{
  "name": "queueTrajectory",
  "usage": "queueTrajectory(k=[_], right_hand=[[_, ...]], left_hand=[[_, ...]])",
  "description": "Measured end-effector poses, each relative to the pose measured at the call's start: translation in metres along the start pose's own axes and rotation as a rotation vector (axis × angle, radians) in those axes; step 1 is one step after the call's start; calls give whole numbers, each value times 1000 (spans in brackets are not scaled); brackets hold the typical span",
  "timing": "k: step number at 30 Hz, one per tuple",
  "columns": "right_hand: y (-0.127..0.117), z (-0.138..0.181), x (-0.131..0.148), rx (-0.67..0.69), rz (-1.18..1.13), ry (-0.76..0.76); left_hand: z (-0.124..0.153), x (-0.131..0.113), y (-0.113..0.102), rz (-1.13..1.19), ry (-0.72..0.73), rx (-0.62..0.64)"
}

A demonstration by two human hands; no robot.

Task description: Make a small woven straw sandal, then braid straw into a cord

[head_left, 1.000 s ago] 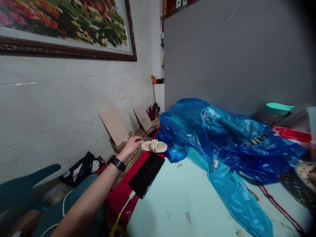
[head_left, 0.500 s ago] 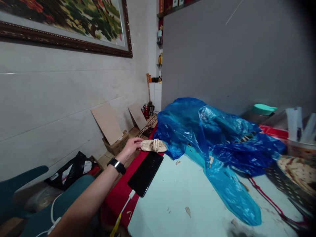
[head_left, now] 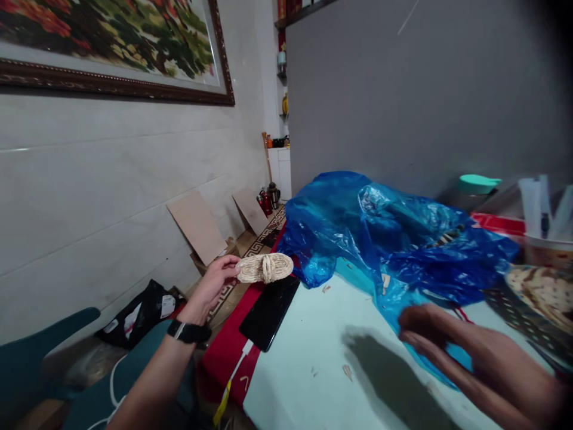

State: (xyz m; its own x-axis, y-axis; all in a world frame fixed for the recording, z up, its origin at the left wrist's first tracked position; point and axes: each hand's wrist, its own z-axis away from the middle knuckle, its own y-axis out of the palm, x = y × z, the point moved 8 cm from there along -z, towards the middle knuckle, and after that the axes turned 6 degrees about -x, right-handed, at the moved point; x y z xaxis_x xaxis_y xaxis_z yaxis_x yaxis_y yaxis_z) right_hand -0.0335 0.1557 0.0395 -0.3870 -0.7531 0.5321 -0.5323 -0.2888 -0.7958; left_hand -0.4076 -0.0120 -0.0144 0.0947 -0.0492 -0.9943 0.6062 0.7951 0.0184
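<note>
Nearest, the right hand (head_left: 474, 353), blurred, hovers over the pale table (head_left: 308, 364) with fingers stretched open and holding nothing. Beyond it a black phone (head_left: 270, 312) lies at the table's edge. Just above the phone, the left hand (head_left: 213, 282) pinches one end of a small woven straw sandal (head_left: 265, 268), held in the air beside the crumpled blue plastic bag (head_left: 385, 233).

Open: pale mint table (head_left: 308, 352) top between flat black phone (head_left: 270, 306) and crumpled blue plastic sheet (head_left: 385, 233).
Blocked: sheet heaps across the far side; phone lines the left edge.
</note>
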Motion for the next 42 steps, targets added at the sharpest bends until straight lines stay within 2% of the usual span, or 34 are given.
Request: queueTrajectory(k=[2,6,9,12,16,18,20,26,31,34,39,42], right_hand=[[14,-27,24,136,-150,31],[48,-70,53,202,-469,145],[80,-84,66,292,-817,236],[92,-90,82,345,-1065,194],[93,-86,87,374,-1041,173],[91,-83,87,392,-1017,157],[88,-81,86,400,-1006,136],[83,-76,82,380,-998,89],[85,-77,79,306,-971,133],[93,-81,76,298,-981,180],[110,-94,70,322,-1033,209],[110,-108,66,283,-1041,182]], left_hand=[[19,-7,4,29,16,-15],[58,-12,23,58,12,-10],[79,-9,38,89,-16,21],[93,-6,54,123,-68,109],[106,-3,81,110,-153,314],[112,-1,95,85,-168,434],[115,2,106,66,-162,501],[119,6,116,95,-121,483],[120,8,115,56,-109,427],[112,10,114,29,-74,409],[90,9,112,-31,-137,522],[72,0,105,-42,-127,511]])
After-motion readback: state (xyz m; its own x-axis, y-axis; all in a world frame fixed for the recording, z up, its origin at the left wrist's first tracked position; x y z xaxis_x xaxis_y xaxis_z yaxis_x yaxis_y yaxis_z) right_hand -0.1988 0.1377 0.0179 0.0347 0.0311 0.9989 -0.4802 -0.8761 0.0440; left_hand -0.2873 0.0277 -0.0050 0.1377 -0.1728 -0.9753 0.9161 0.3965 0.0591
